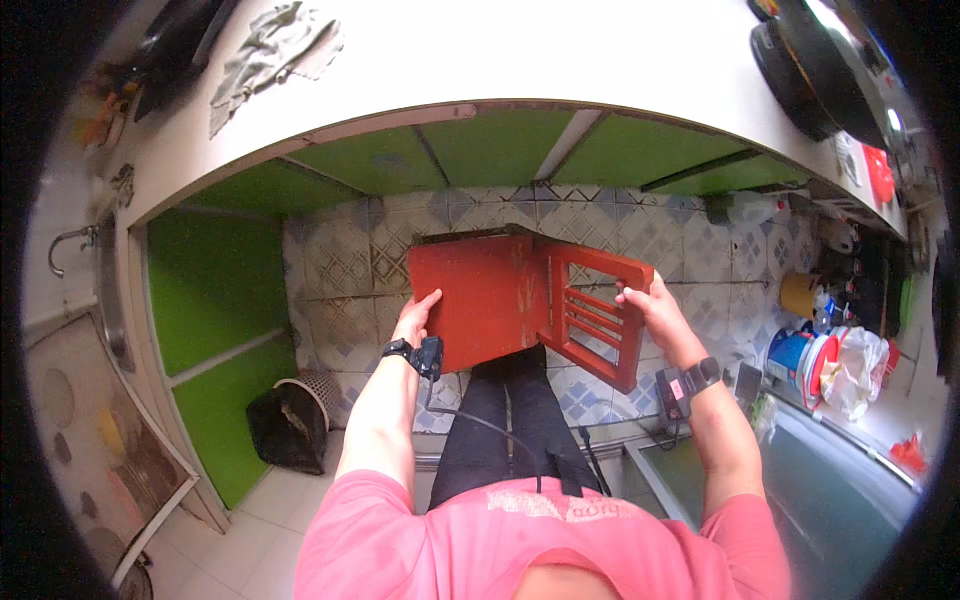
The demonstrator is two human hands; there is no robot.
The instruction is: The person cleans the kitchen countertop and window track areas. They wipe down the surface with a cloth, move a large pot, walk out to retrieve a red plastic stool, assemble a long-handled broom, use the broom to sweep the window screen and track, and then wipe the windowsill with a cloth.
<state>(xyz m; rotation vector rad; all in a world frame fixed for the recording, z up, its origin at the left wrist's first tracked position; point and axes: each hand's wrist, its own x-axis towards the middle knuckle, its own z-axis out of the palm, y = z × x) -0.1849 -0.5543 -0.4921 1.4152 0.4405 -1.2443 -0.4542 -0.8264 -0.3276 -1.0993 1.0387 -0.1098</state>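
Observation:
A red wooden chair [480, 300] with a slatted backrest [592, 319] is held in front of my body, over the tiled floor. My left hand [418, 313] grips the left edge of its seat, thumb on top and fingers hidden beneath. At the right, my right hand [651, 304] is closed around the outer rail of the backrest, with the thumb over the rail. The seat faces up towards me, and the backrest points to the right. Most of the chair's legs are hidden under the seat.
A white countertop [540, 52] with green cabinets [495, 146] below runs across the front. On it lie a grey cloth [274, 56] and, at right, a black pan [817, 75]. A lined waste basket [292, 420] stands at lower left; tubs [802, 367] and a glass panel [817, 480] are right.

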